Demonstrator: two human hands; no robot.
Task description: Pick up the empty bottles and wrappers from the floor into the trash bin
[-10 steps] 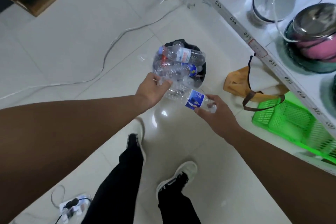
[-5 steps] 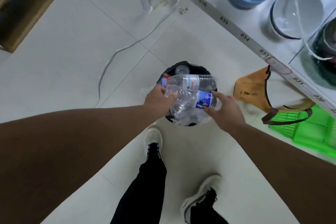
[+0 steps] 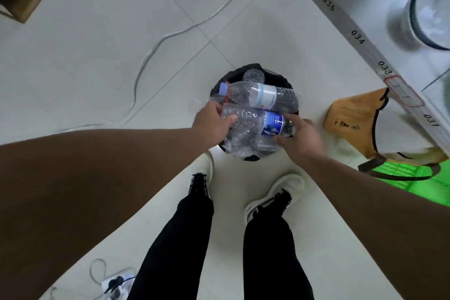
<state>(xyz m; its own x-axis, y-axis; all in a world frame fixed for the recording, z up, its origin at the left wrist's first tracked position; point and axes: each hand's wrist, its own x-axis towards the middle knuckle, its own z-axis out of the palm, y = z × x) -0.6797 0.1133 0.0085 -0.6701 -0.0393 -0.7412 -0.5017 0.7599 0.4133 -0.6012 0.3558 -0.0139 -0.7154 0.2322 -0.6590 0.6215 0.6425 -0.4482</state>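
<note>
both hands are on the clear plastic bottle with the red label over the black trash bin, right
Not quite: the head view shows the label is blue, not red. Both the left hand and right hand are on the clear plastic bottle over the black trash bin.

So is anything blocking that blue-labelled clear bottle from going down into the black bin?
Yes. The black-lined trash bin is already heaped: a clear white-labelled bottle and crushed clear bottles fill its mouth beneath the blue-labelled clear bottle, held by the left hand and right hand.
</note>
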